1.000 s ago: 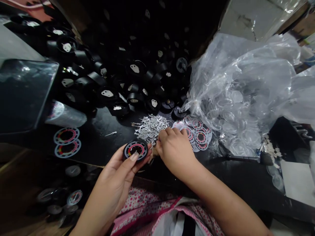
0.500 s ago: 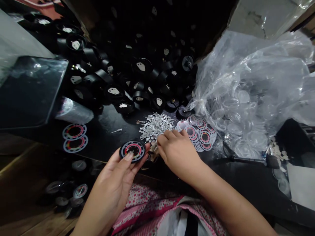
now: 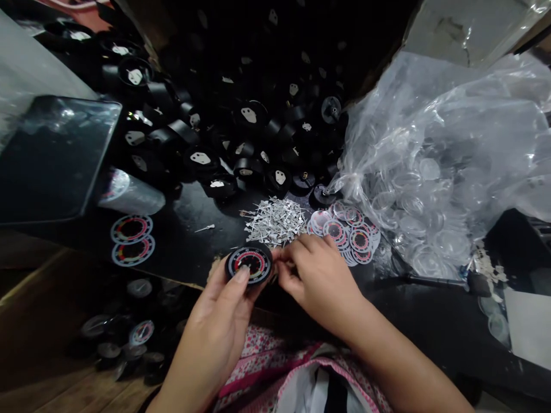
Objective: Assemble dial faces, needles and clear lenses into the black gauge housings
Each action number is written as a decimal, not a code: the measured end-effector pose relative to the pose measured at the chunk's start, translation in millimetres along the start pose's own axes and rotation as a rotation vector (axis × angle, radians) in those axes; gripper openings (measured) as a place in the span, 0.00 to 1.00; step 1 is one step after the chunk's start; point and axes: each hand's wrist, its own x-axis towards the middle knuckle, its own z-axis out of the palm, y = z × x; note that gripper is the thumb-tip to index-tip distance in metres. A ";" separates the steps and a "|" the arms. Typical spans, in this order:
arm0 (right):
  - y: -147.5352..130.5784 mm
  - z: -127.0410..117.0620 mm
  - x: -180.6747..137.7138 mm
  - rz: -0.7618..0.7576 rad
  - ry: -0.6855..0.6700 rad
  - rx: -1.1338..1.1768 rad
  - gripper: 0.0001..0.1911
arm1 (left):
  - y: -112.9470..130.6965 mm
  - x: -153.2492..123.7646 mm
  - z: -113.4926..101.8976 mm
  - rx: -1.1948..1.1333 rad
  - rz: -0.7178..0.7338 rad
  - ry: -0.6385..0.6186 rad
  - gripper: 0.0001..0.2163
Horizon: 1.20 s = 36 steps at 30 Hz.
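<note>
A round black gauge [image 3: 255, 263] with a red-and-white printed dial faces up in my left hand [image 3: 230, 301], the thumb lying over the dial's lower edge. Right beside it, my right hand [image 3: 316, 269] has its fingers curled and pinched together near the gauge's right side. Whatever lies between those fingertips is hidden. Just beyond both hands is a heap of small silvery pointers [image 3: 278, 221]. To its right, printed dial discs [image 3: 360, 241] lie in an overlapping pile.
Many black gauge housings [image 3: 200, 156] are heaped at the back. A plastic bag of clear round lenses [image 3: 408, 201] stands at right. Two dial discs [image 3: 133, 250] and a wrapped roll [image 3: 131, 195] lie at left. Finished-looking gauges [image 3: 141, 332] sit lower left, below the table edge.
My left hand has carried the gauge to the right, closer to my right hand. The right hand's fingers have shifted slightly and stay curled.
</note>
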 end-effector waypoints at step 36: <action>8.0 -20.5 -50.2 0.165 0.162 0.465 0.10 | -7.6 0.1 36.9 0.631 0.270 -0.194 0.09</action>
